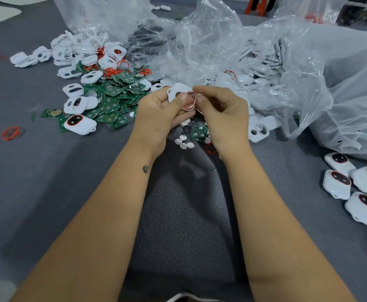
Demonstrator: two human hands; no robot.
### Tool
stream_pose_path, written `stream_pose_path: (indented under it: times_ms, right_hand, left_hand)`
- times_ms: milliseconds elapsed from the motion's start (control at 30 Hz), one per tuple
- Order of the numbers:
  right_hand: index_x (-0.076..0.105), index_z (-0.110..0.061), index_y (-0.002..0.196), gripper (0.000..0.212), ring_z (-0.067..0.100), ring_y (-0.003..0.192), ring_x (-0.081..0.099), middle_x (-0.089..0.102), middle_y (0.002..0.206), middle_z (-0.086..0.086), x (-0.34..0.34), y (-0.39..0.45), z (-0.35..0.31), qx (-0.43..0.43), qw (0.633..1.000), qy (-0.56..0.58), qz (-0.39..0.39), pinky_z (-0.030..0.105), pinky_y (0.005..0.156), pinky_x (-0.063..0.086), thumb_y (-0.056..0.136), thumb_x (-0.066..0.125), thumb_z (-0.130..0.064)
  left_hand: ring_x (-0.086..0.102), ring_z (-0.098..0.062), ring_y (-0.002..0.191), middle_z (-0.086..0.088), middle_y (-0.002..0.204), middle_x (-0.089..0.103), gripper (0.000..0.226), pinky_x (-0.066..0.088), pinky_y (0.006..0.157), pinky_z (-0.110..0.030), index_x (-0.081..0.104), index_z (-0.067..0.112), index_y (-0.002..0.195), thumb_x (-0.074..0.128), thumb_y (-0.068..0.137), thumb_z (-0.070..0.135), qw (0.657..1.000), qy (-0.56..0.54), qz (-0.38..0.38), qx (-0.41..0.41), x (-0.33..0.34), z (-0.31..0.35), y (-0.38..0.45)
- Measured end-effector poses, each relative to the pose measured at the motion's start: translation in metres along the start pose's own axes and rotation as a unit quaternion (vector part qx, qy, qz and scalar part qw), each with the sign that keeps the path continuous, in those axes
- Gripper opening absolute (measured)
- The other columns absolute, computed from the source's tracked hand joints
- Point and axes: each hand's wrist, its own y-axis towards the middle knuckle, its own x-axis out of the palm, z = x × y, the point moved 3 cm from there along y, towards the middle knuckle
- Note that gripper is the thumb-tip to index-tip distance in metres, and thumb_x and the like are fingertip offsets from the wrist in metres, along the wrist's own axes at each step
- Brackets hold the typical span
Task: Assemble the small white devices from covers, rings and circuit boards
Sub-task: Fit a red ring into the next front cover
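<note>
Two hands point(191, 114) pinch a smooth white cover point(177, 90) and thin red ring point(190, 102).

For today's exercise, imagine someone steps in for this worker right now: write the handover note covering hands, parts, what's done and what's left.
Left hand holds a white cover. Right hand pinches a red ring against it; ring not yet seated.
Circuit boards and more covers are piled left; loose ring far left.
Done: finished devices at right, one at left.
Left: seat ring, add board, close, then repeat through the piles.
</note>
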Motion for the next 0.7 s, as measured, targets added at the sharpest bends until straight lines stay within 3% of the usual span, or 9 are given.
stream_pose_path:
  times_ms: [100,200,333,433,533,700]
  right_hand:
    - [0.070,-0.013,0.089,0.013,0.010,0.072,0.058,0.065,0.077,0.004,0.003,-0.002,0.001,0.023,0.999,0.019,0.025,0.021,0.069,0.052,0.086,0.066,-0.001]
    - [0.069,-0.015,0.083,0.011,0.012,0.069,0.059,0.069,0.075,0.003,0.008,-0.005,0.002,0.033,0.998,0.025,0.038,0.021,0.066,0.052,0.084,0.071,-0.004]
    - [0.070,-0.021,0.078,0.014,0.007,0.069,0.059,0.069,0.073,-0.003,0.008,-0.006,0.004,0.024,0.998,-0.011,0.061,0.019,0.068,0.050,0.084,0.071,-0.008]
    - [0.067,-0.023,0.076,0.013,-0.001,0.062,0.055,0.064,0.068,-0.011,0.009,-0.007,0.003,0.015,0.996,-0.039,0.072,0.017,0.063,0.049,0.085,0.071,-0.014]
    - [0.063,-0.027,0.073,0.015,0.000,0.064,0.058,0.064,0.067,-0.013,0.010,-0.007,0.003,0.023,0.992,-0.084,0.086,0.022,0.066,0.052,0.086,0.070,-0.023]
    - [0.064,-0.017,0.080,0.012,0.009,0.071,0.057,0.061,0.071,-0.011,0.014,-0.009,0.004,0.011,0.989,-0.124,0.077,0.033,0.073,0.049,0.091,0.063,-0.018]
  left_hand:
    - [0.072,-0.029,0.096,-0.013,0.095,0.075,0.010,0.058,0.082,-0.030,0.067,0.003,0.099,0.058,0.095,0.002,1.000,-0.016,0.015,0.018,0.001,-0.001,0.000]
    - [0.069,-0.037,0.102,-0.021,0.104,0.071,0.011,0.056,0.090,-0.039,0.065,0.002,0.103,0.057,0.096,0.002,0.999,-0.028,0.009,0.022,0.003,-0.002,0.000]
    - [0.069,-0.035,0.101,-0.017,0.099,0.072,0.013,0.057,0.084,-0.031,0.065,0.001,0.106,0.059,0.094,0.001,1.000,-0.009,-0.003,0.016,0.003,-0.004,-0.001]
    - [0.068,-0.036,0.105,-0.017,0.099,0.072,0.016,0.056,0.092,-0.037,0.065,0.001,0.108,0.060,0.093,-0.002,1.000,0.010,0.010,0.022,0.005,-0.006,-0.002]
    - [0.068,-0.031,0.101,-0.016,0.097,0.070,0.014,0.056,0.091,-0.034,0.068,0.006,0.101,0.061,0.092,-0.003,0.999,0.011,0.025,0.030,0.007,-0.005,-0.002]
    - [0.067,-0.018,0.089,-0.010,0.091,0.070,0.016,0.056,0.082,-0.023,0.069,0.008,0.097,0.060,0.091,-0.005,0.997,0.030,0.034,0.056,0.010,-0.004,-0.004]
